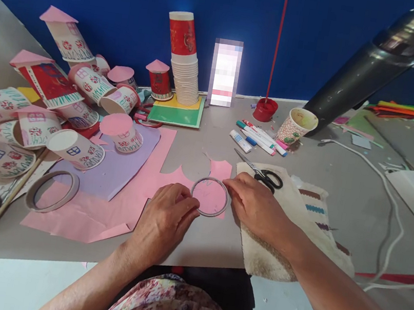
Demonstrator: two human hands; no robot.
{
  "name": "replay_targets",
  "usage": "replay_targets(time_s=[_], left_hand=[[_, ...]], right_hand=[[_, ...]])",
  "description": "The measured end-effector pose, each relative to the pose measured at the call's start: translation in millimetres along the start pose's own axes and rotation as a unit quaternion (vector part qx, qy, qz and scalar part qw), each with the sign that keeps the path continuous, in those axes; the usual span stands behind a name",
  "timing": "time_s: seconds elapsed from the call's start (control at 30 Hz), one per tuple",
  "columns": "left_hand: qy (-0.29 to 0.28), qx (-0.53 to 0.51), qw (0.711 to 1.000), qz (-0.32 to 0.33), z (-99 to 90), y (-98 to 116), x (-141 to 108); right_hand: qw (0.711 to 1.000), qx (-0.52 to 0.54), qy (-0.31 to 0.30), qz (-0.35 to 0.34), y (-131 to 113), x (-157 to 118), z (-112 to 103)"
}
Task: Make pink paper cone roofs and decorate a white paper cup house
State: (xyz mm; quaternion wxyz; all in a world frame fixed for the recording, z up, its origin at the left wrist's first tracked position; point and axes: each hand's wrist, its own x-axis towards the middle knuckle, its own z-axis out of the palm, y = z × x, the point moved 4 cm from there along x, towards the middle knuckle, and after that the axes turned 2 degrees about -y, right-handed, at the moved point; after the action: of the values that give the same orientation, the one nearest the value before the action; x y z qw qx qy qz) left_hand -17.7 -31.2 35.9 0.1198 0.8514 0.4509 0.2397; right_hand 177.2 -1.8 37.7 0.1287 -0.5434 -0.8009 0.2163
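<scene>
A thin grey ring [227, 199] lies over a piece of pink paper [209, 197] at the table's front middle. My left hand [166, 219] pinches the ring's left edge between thumb and fingers. On the opposite side, my right hand [254, 203] is closed on its upper right edge. Faint pen marks show on the paper inside the ring. Larger pink sheets [105, 212] and a purple sheet [128, 164] spread to the left. Black-handled scissors [262, 175] rest on a beige cloth [266, 252] beside my right hand.
Decorated paper cups [75, 148] crowd the left, near a tape roll [52, 191]. At the back stand stacked cups [184, 69] and a lit screen [224, 75]. Markers [258, 138], a patterned cup [296, 127], a dark flask [359, 74] and a white cable [391, 198] are on the right.
</scene>
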Motion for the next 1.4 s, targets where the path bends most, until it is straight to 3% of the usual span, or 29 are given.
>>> replay_targets(time_s=[0.3, 0.67, 0.97, 1.2, 1.4], left_hand=[[0.018, -0.06, 0.997, -0.046, -4.6, -2.8, -1.5], [0.019, -0.07, 0.996, -0.054, -6.2, -2.2, -1.2], [0.01, -0.054, 0.997, -0.053, -6.2, -1.5, -2.4], [0.03, -0.021, 0.999, -0.016, -6.5, 1.7, -4.3], [0.009, 0.017, 1.0, -0.023, -0.8, -0.3, -5.0]], right_hand=[[1.0, 0.001, 0.006, -0.013, 1.3, 0.4, 0.9], [1.0, -0.006, 0.011, -0.009, 2.9, -1.2, 2.8], [1.0, -0.003, 0.004, -0.008, 2.9, -0.1, 4.9], [1.0, 0.007, 0.008, -0.016, 4.6, 0.3, 7.5], [1.0, 0.011, -0.004, -0.003, 2.9, 0.9, 7.2]])
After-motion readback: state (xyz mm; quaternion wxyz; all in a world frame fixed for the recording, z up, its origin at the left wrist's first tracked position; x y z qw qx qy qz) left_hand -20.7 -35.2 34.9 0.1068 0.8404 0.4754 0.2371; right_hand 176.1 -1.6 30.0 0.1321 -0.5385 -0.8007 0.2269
